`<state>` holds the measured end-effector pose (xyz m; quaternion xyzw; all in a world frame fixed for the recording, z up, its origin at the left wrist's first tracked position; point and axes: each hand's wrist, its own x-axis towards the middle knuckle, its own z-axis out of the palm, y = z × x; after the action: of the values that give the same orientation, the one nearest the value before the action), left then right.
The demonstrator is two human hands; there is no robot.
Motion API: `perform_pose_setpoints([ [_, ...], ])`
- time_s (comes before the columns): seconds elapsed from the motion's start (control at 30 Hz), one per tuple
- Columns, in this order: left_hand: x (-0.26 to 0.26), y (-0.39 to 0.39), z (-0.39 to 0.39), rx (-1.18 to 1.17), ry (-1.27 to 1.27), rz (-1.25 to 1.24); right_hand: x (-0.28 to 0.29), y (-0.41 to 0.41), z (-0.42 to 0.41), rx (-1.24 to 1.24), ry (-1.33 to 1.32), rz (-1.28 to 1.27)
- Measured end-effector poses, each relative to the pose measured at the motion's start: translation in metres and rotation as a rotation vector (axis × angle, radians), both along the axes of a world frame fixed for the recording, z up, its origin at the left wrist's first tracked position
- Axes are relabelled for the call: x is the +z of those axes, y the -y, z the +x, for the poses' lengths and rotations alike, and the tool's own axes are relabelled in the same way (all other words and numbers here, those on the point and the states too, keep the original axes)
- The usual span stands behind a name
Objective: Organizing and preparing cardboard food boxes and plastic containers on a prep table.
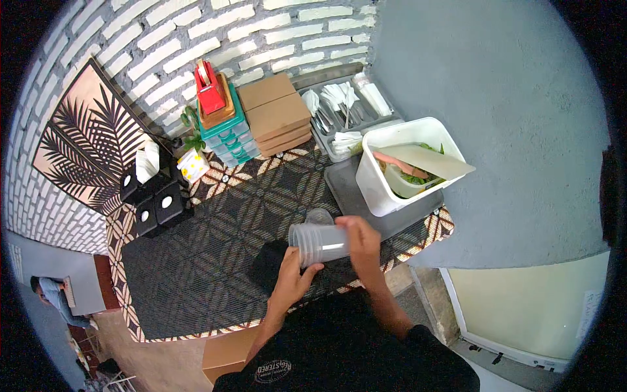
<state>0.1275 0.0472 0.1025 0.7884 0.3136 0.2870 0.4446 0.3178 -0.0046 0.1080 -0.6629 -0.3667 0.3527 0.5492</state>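
Observation:
A stack of nested clear plastic cups (323, 243) lies sideways between my hands, above the table. My left hand (295, 280) grips it near the rims, with the thumb along the lower side. At the base end, my right hand (363, 245) has its fingers around the cups and looks slightly blurred. Just beyond the stack, another clear round plastic piece (319, 216) rests on the patterned tablecloth (196, 274); whether it is a lid or a cup I cannot tell. A black patch (267, 264), its nature unclear, shows left of the cups.
A white bin (374, 186) with greens and a cutting board stands on a grey tray (343, 179). Behind are a cutlery organizer (321, 139), cardboard boxes (274, 112), teal drawers (225, 127) with a red tape dispenser (209, 90), and black dispensers (169, 203). A person (61, 299) is far left.

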Motion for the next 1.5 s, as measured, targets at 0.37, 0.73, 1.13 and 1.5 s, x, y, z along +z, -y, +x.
perform_pose_setpoints([
  [0.37,-0.034,0.001,-0.007,0.142,0.216,-0.335,-0.044,0.017,-0.010,0.060,-0.581,0.059],
  [0.73,-0.042,-0.019,-0.016,0.438,0.286,-0.406,-0.055,0.013,0.006,-0.093,-0.497,0.097],
  [1.13,-0.127,-0.070,-0.037,0.709,0.137,-0.313,-0.052,0.003,0.000,-0.153,-0.259,0.271],
  [1.5,-0.115,-0.022,-0.035,0.888,0.078,-0.292,-0.057,-0.002,-0.006,-0.118,-0.178,0.349],
])
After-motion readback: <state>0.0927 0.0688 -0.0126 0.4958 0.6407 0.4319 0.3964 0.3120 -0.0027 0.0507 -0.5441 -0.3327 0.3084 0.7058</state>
